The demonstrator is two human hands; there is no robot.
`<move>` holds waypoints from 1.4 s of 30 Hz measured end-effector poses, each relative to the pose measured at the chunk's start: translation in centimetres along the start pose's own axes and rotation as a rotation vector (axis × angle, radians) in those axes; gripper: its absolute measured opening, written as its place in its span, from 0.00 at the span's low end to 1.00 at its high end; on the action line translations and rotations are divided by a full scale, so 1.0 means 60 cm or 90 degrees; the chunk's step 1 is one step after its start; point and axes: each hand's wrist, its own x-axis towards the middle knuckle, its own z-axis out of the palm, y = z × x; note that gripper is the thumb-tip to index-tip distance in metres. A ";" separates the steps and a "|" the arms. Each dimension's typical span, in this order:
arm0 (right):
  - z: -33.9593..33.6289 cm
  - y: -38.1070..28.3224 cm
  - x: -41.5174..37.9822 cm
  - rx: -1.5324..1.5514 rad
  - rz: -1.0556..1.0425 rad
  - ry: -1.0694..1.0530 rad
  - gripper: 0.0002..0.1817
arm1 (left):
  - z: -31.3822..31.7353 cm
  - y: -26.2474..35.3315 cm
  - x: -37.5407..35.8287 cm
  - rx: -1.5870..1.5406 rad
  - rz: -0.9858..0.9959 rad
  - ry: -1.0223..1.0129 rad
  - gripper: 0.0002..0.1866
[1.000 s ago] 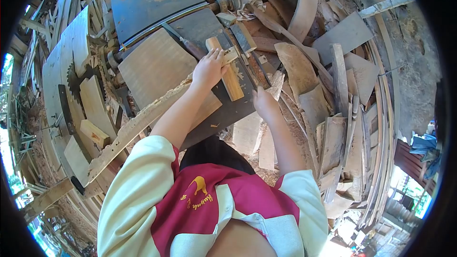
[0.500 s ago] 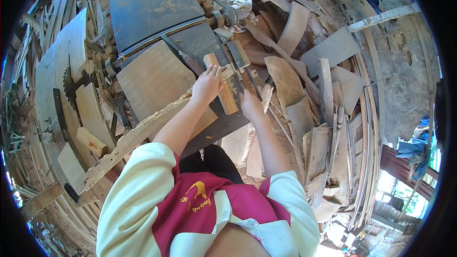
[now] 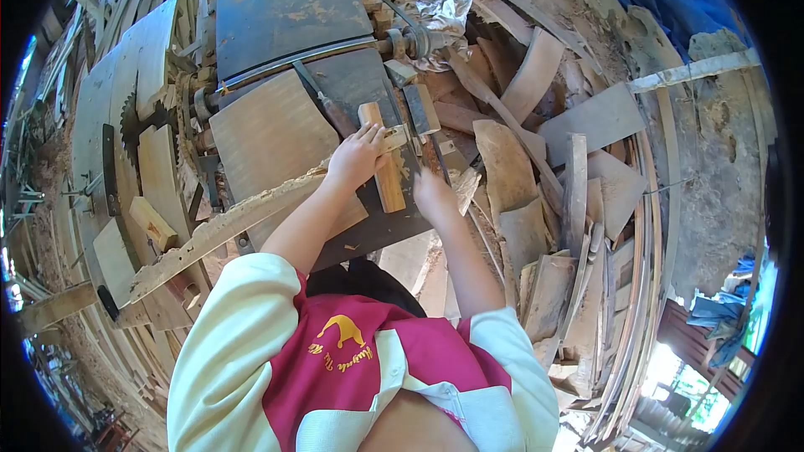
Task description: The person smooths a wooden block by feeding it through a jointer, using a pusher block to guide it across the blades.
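Nearest the wearer, the right hand [image 3: 435, 197] is curled at the near end of a narrow dark strip [image 3: 416, 149]; whether its fingers clamp it cannot be told. Just left lies the wooden block [image 3: 389, 187] on the dark bench surface [image 3: 394, 230], its long axis running away from the wearer, far end slightly leftward. The left hand [image 3: 356, 156] is the nearer, touching the block crosswise, fingers close together over it and a small pale piece [image 3: 395, 137]; their grip is hidden. Beyond: a wood-handled tool [image 3: 337, 115], then a blue-grey plate [image 3: 289, 21].
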 end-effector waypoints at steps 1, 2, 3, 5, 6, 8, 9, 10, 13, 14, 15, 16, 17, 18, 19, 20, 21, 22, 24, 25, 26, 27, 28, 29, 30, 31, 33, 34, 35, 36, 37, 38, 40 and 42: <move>0.002 -0.011 0.027 0.011 -0.004 0.000 0.15 | -0.002 0.002 0.002 -0.003 -0.001 0.003 0.27; 0.009 -0.018 0.051 0.023 -0.005 0.011 0.15 | 0.000 0.002 0.002 0.000 0.001 0.001 0.27; 0.014 -0.023 0.071 0.033 -0.007 0.024 0.16 | 0.001 -0.001 0.003 0.004 0.004 0.003 0.26; 0.015 -0.031 0.088 0.034 -0.008 0.024 0.16 | 0.002 0.001 0.002 0.007 0.000 0.007 0.26; 0.017 -0.032 0.090 0.037 -0.004 0.023 0.16 | 0.002 0.002 0.001 0.005 -0.003 0.007 0.26; 0.014 -0.030 0.078 0.027 -0.008 0.025 0.16 | 0.003 0.001 0.002 0.020 0.006 0.013 0.26; 0.012 -0.027 0.067 0.020 -0.011 0.025 0.16 | 0.005 0.004 0.004 0.019 0.000 0.015 0.26; 0.017 -0.019 0.052 0.019 -0.015 0.023 0.16 | 0.005 0.004 0.004 0.022 0.003 0.013 0.26; 0.036 0.023 -0.014 0.030 -0.029 0.032 0.14 | 0.000 0.002 -0.001 0.030 0.007 0.007 0.26; 0.041 0.041 -0.039 0.027 -0.029 0.024 0.14 | 0.000 0.002 0.001 0.028 0.005 0.003 0.26; 0.038 0.052 -0.067 0.015 -0.013 0.004 0.14 | -0.001 0.002 0.004 0.030 0.005 0.005 0.26; 0.033 0.058 -0.090 0.003 0.005 -0.018 0.14 | -0.001 0.001 0.004 0.028 0.006 0.004 0.26; 0.033 0.064 -0.101 0.006 0.007 -0.021 0.14 | 0.001 0.001 0.001 0.026 0.007 0.001 0.27; 0.034 0.070 -0.109 0.012 0.004 -0.016 0.15 | 0.003 0.000 0.001 0.026 0.007 -0.003 0.27; 0.031 0.069 -0.116 0.019 0.002 -0.013 0.15 | 0.005 -0.001 0.003 0.030 0.008 0.004 0.27; 0.023 0.063 -0.115 0.014 0.001 -0.015 0.16 | 0.006 -0.002 0.001 0.034 0.009 0.011 0.27; 0.019 0.057 -0.108 0.014 0.002 -0.019 0.16 | 0.007 -0.001 -0.001 0.033 0.008 0.007 0.27; 0.016 0.049 -0.095 0.019 -0.007 -0.010 0.15 | 0.005 -0.001 0.000 0.036 0.008 0.006 0.27; 0.012 0.035 -0.049 0.033 -0.025 0.001 0.15 | 0.002 0.002 0.002 0.040 0.005 0.007 0.26; 0.015 0.027 -0.018 0.046 -0.030 0.003 0.15 | 0.001 0.004 0.001 0.039 0.000 0.008 0.26; 0.015 0.014 0.011 0.068 -0.036 0.001 0.16 | 0.001 0.004 0.001 0.038 -0.003 0.008 0.26; 0.015 0.002 0.040 0.089 -0.042 0.001 0.16 | 0.001 0.004 0.001 0.039 -0.003 0.008 0.26; 0.019 -0.011 0.070 0.081 -0.039 0.015 0.16 | 0.002 0.003 0.000 0.044 0.003 0.001 0.26; 0.020 -0.022 0.093 0.072 -0.035 0.029 0.17 | 0.001 0.004 0.002 0.048 0.009 -0.004 0.27; 0.021 -0.025 0.107 0.071 -0.034 0.027 0.17 | 0.001 0.003 0.005 0.046 0.008 -0.006 0.27; 0.021 -0.027 0.112 0.076 -0.042 0.028 0.16 | -0.004 0.001 0.009 0.045 0.001 0.001 0.27; 0.027 -0.021 0.098 0.082 -0.041 0.028 0.16 | -0.002 0.002 0.008 0.039 -0.001 0.002 0.26; 0.023 -0.019 0.084 0.074 -0.029 0.019 0.16 | 0.000 -0.001 0.009 0.036 -0.001 0.007 0.26; 0.021 -0.014 0.070 0.066 -0.019 0.011 0.16 | -0.001 -0.001 0.010 0.034 -0.003 0.014 0.27; 0.023 -0.001 0.043 0.093 -0.039 0.029 0.15 | -0.001 0.000 0.011 0.036 -0.007 0.007 0.26; 0.033 0.017 0.015 0.072 -0.042 0.038 0.15 | 0.000 0.000 0.010 0.035 -0.003 0.006 0.26; 0.041 0.036 -0.012 0.050 -0.047 0.048 0.15 | 0.002 -0.001 0.009 0.046 -0.002 0.005 0.26; 0.038 0.060 -0.071 0.068 -0.022 0.017 0.14 | 0.002 -0.004 0.011 0.059 -0.005 0.007 0.26; 0.028 0.064 -0.108 0.065 0.002 0.011 0.14 | 0.001 -0.003 0.010 0.062 -0.011 -0.020 0.26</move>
